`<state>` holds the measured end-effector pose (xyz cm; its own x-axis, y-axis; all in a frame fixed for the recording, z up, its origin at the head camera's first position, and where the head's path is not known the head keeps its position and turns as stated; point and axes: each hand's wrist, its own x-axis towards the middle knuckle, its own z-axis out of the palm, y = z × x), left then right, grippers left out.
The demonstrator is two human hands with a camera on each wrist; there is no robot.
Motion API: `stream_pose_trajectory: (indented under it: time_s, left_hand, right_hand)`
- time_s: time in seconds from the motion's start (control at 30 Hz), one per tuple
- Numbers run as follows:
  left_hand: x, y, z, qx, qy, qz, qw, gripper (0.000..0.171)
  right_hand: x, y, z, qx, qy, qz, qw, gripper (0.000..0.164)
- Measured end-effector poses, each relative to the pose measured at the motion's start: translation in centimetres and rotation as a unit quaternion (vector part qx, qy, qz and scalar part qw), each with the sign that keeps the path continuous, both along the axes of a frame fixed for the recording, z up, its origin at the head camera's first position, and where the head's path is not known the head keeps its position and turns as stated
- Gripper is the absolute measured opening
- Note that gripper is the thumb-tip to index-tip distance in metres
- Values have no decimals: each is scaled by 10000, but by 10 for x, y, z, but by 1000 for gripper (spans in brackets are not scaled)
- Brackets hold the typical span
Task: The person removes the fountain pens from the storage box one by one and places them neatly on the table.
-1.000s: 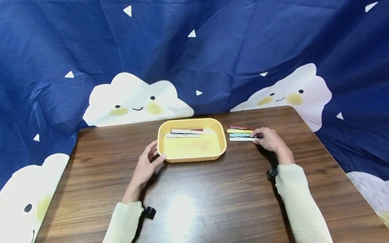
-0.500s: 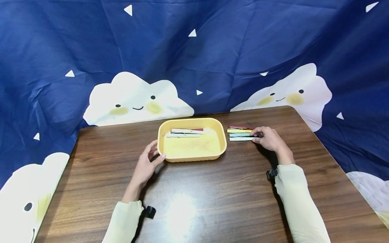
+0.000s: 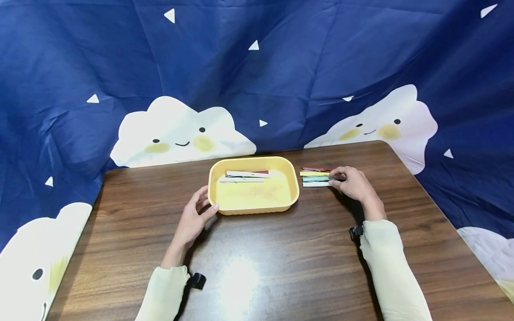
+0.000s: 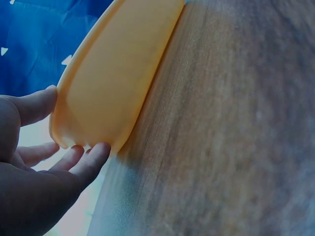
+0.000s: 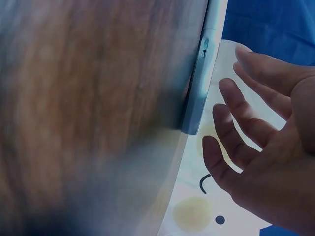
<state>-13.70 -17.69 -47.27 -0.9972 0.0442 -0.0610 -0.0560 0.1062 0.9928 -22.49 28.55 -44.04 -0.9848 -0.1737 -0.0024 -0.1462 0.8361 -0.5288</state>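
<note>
In the head view my left hand (image 3: 192,219) touches the near left corner of a yellow tray (image 3: 257,209). Its thumb lies at the rim and the other fingertips meet the end wall (image 4: 98,88). Several pens, white ones (image 3: 242,180) among them, lie inside the tray. My right hand (image 3: 355,183) hovers at the right ends of a row of pens: dark red (image 3: 315,169), yellow (image 3: 313,174), light blue (image 3: 314,179) and white (image 3: 315,184). The right wrist view shows its loosely bent fingers beside a pale pen (image 5: 199,93), with nothing visible between them.
The brown wooden table (image 3: 281,258) carries the tray and the pens, near its far edge. Behind it hangs a blue cloth (image 3: 281,80) with white clouds and triangles. A bright light reflection lies on the tabletop in front of the tray.
My right hand has shifted slightly to the left along the row of pens, covering more of their right ends. The left hand and the tray stay where they were.
</note>
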Motion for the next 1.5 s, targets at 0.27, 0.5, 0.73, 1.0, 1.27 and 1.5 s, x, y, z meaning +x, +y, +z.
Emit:
stream_pose_trajectory:
  time_s: [0.27,0.5,0.73,1.0,1.27,1.5]
  left_hand:
    - [-1,0,0,-74,-32,9,10000,66]
    - [0,0,0,12,-46,-3,10000,66]
    - [1,1,0,94,-30,-16,9999,65]
    - [0,1,1,-10,-13,9,10000,65]
    - [-1,0,0,-105,-2,29,9999,66]
    - [1,1,1,35,45,-9,10000,66]
  right_hand:
    - [1,-4,1,-145,126,-46,9998,28]
    - [3,-10,10,-226,40,34,9997,32]
    - [6,-21,20,-310,366,171,9987,34]
    - [6,-35,29,-533,718,275,9956,32]
    - [6,-54,39,-736,807,506,9927,33]
    - [6,-72,46,-1008,959,811,9870,30]
